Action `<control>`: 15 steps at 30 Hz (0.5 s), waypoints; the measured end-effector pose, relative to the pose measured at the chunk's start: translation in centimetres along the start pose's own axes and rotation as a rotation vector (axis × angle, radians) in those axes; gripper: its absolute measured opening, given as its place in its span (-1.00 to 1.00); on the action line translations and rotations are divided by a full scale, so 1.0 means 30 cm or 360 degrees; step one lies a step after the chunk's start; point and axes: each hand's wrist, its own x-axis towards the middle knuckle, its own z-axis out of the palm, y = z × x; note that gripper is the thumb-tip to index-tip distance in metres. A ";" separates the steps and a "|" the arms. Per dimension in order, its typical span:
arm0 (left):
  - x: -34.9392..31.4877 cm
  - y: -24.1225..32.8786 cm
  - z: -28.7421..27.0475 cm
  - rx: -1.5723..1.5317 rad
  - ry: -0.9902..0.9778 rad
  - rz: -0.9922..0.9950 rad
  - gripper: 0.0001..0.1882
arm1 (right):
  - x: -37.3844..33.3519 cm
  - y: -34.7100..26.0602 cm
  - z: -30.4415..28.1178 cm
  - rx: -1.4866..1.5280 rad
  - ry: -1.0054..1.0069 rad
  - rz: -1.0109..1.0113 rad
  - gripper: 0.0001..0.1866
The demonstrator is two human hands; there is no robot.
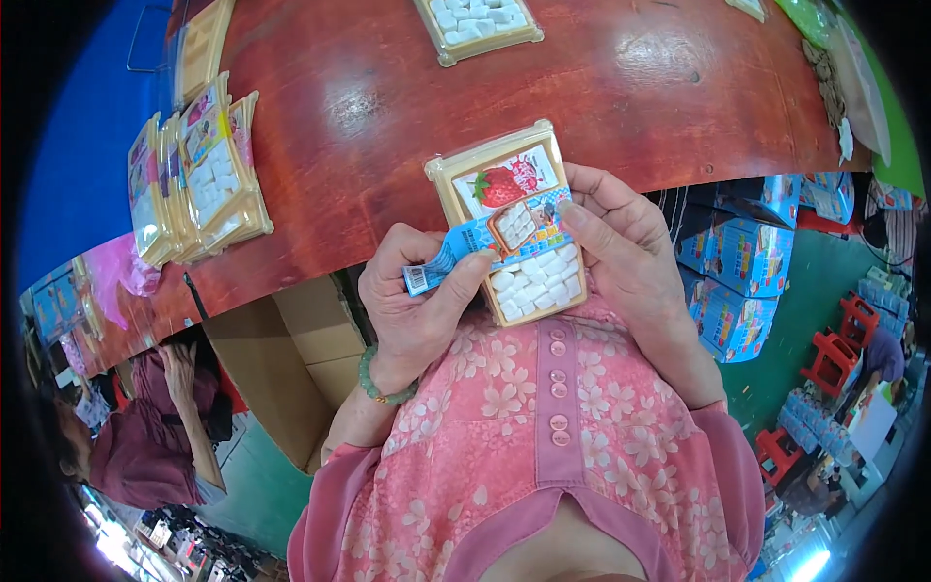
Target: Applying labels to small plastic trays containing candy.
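Observation:
A tan plastic tray [448,199] is held up in front of my chest, tilted, off the table's near edge. White marshmallow-like pieces [536,283] fill its lower part, and a packet with a strawberry picture [506,181] lies in its upper part. Across its middle runs a blue printed card band [472,239], whose left end sticks out free of the tray. My left hand [424,291] is closed, pinching that loose end between thumb and fingers. My right hand [626,238] is closed on the tray's right side, its thumb pressing the band's right end.
On the red table [330,165], stacked filled trays [208,179] stand at the left, and another filled tray [480,21] lies at the far side. An open cardboard box [281,364] sits below the edge. Blue printed cartons [742,257] are at right; a co-worker [145,427] is at left.

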 end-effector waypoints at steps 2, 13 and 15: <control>0.002 0.003 -0.003 -0.0023 -0.0011 0.0012 -0.75 | -0.001 -0.006 0.011 0.0005 0.0000 -0.0008 -0.65; -0.008 -0.006 -0.012 -0.0345 -0.0105 -0.0195 -0.79 | -0.005 0.030 -0.010 -0.0088 -0.0101 -0.0118 -0.69; -0.013 0.004 -0.001 -0.0591 -0.0128 -0.0219 -0.80 | -0.016 0.033 -0.010 -0.0004 -0.0115 -0.0156 -0.70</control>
